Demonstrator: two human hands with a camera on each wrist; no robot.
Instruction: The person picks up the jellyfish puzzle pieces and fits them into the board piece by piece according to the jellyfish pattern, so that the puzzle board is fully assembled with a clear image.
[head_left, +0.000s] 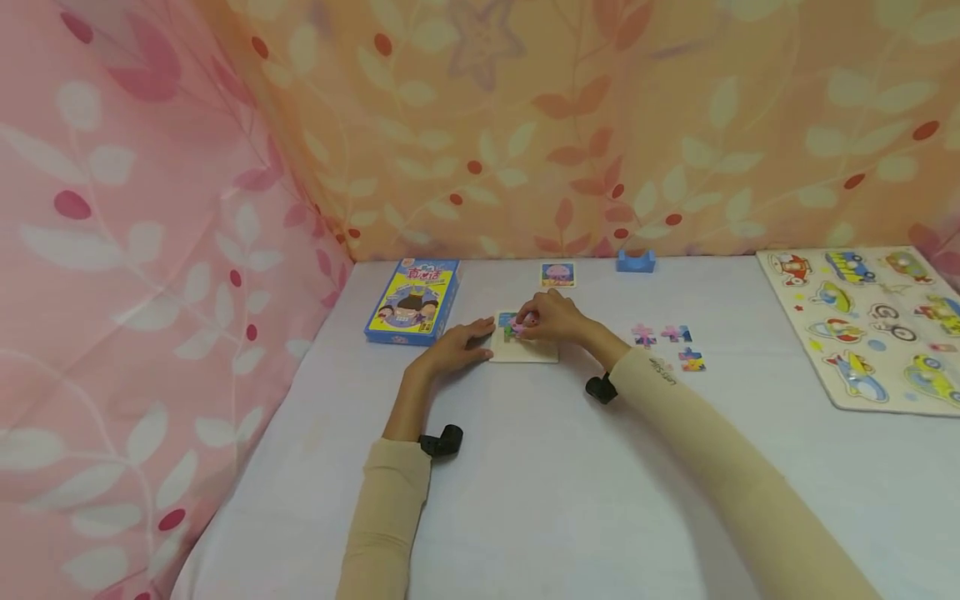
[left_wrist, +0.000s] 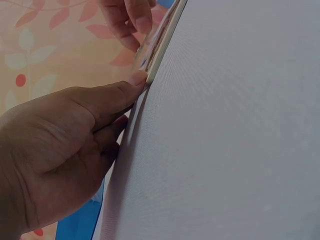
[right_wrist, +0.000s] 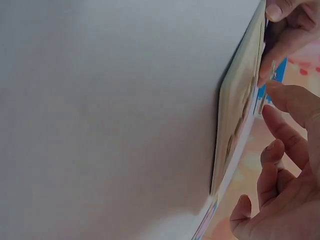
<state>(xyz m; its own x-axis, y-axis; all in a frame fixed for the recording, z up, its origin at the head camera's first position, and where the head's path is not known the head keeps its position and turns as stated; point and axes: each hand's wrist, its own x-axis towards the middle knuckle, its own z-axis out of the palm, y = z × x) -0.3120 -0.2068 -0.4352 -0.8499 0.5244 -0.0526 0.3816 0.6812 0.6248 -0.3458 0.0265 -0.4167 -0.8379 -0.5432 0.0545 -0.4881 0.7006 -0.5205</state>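
Cream puzzle board (head_left: 538,355) lies steadied at its left edge by the left hand's (head_left: 454,347) outstretched fingers, while the right hand (head_left: 557,318) pinches a thin puzzle piece (right_wrist: 262,103) just above it, roughly parallel to its face

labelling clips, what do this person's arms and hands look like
The left sleeve and right sleeve are beige, the right with dark lettering near its cuff. A small black device sits at each wrist. Left hand and right hand are ungloved.
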